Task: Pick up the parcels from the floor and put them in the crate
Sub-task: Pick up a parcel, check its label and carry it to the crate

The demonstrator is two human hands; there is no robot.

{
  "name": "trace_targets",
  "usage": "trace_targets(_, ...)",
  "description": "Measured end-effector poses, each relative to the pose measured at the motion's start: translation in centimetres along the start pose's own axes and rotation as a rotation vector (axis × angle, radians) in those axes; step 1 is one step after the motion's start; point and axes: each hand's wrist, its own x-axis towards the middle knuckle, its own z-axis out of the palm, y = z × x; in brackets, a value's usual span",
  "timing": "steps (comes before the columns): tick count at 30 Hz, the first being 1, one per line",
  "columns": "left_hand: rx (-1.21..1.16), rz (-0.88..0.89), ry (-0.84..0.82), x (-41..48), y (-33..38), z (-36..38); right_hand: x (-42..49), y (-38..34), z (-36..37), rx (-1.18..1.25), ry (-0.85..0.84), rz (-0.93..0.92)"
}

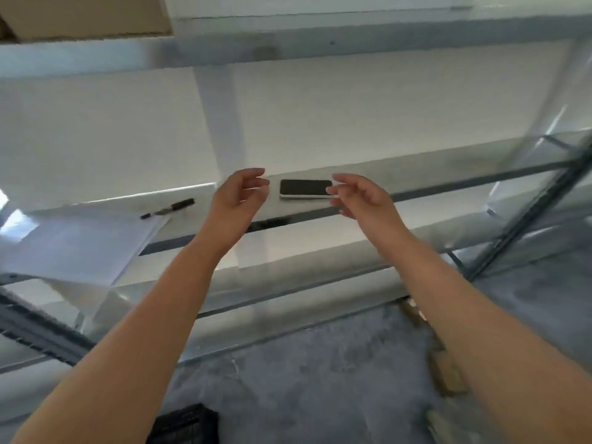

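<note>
Both my arms reach forward over a white metal shelf (416, 184). My left hand (238, 195) hovers just left of a black phone (306, 188) lying flat on the shelf, fingers loosely curled and holding nothing. My right hand (358, 195) is at the phone's right end, fingers relaxed, its fingertips close to or touching the phone's edge. No parcel shows clearly; blurred brown shapes (447, 373) lie on the grey floor at lower right. A dark object (185, 424) at the bottom edge is cut off.
A black marker (169, 208) and white sheets of paper (80, 241) lie on the shelf at left. A cardboard box (86, 14) sits on the upper shelf. Grey shelf uprights (525, 213) slant at right. Grey concrete floor (320, 379) lies below.
</note>
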Motion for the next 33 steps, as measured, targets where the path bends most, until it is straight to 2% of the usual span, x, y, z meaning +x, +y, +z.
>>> trace_targets(4,-0.062,0.038,-0.179,0.5,3.3,13.1,-2.7,2.5,-11.8,-0.007,0.214,0.028)
trace_targets(8,-0.128,0.074,-0.341,-0.4,6.2,25.4,-6.0,4.3,-22.5,-0.036,0.348,0.048)
trace_targets(14,-0.197,0.079,-0.533,-2.0,9.5,39.2,-10.5,7.1,-35.4,-0.033,0.553,0.057)
trace_targets(27,-0.208,0.197,-0.991,0.2,13.8,64.4,-14.4,12.7,-53.5,-0.043,1.006,0.170)
trace_targets(33,-0.173,0.209,-1.166,1.7,12.0,73.8,-13.2,17.8,-58.8,-0.035,1.102,0.254)
